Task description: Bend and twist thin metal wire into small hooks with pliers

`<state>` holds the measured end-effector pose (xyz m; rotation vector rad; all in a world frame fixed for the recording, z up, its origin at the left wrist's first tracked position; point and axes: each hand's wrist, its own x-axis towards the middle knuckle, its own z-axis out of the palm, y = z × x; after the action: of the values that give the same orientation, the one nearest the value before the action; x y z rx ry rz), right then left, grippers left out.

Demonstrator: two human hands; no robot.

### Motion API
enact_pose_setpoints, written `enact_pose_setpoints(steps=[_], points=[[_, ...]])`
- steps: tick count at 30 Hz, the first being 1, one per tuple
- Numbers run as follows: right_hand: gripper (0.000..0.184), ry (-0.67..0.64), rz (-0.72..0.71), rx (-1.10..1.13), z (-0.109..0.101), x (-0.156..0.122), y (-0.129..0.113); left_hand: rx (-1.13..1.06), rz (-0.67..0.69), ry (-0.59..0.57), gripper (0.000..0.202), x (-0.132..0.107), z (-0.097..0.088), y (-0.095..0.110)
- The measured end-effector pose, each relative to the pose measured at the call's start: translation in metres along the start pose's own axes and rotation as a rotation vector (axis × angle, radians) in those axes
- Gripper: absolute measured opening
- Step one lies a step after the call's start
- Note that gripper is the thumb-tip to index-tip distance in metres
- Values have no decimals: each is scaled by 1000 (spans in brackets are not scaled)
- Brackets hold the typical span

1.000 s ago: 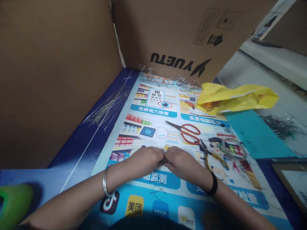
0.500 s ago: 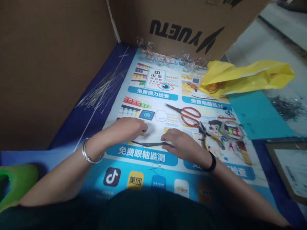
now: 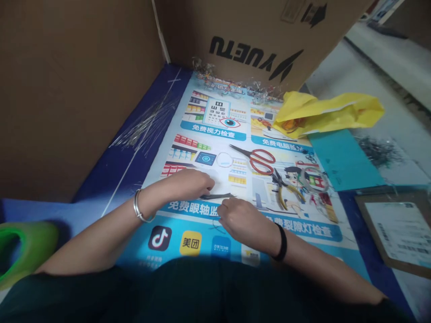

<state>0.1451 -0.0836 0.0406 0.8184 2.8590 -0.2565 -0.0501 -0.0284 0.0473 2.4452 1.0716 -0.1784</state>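
Observation:
My left hand (image 3: 197,183), with a silver bangle at the wrist, is closed with its fingertips pinched together above the printed poster (image 3: 202,224). Close by on the right, my right hand (image 3: 239,220), wearing a black band, is also closed, its fingers curled inward. Whatever either hand pinches is hidden or too thin to make out. Beyond the hands lie red-handled scissors (image 3: 257,159), half apart. Pliers with yellow handles (image 3: 284,188) rest to the right of them, beside a coil of clear line or wire (image 3: 314,179).
Thin silvery wires (image 3: 144,123) lie on the blue surface at left. Tangled wire scraps line the poster's far edge. A yellow bag (image 3: 326,114) sits at far right. Cardboard walls (image 3: 249,27) stand behind and left. A green tape roll (image 3: 30,246) is at near left.
Both hands have drawn closer together; my right hand has moved left and nearer me, its fingers now curled more tightly. The camera view has shifted slightly.

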Motion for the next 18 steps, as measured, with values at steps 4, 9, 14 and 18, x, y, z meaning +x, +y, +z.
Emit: enact_pose_setpoints(steps=[4,9,14,18], points=[[12,-49,15,-92,-2,4,-10,11,19,3,18,0,2,-1],[12,-87,-22,-169,0,13,-16,35,25,39,18,1,6,-3],[10,-94,-20,-129,4,19,-16,53,41,61,19,1,10,0],[13,-113,50,-49,0,15,-12,77,45,79,19,1,12,2]])
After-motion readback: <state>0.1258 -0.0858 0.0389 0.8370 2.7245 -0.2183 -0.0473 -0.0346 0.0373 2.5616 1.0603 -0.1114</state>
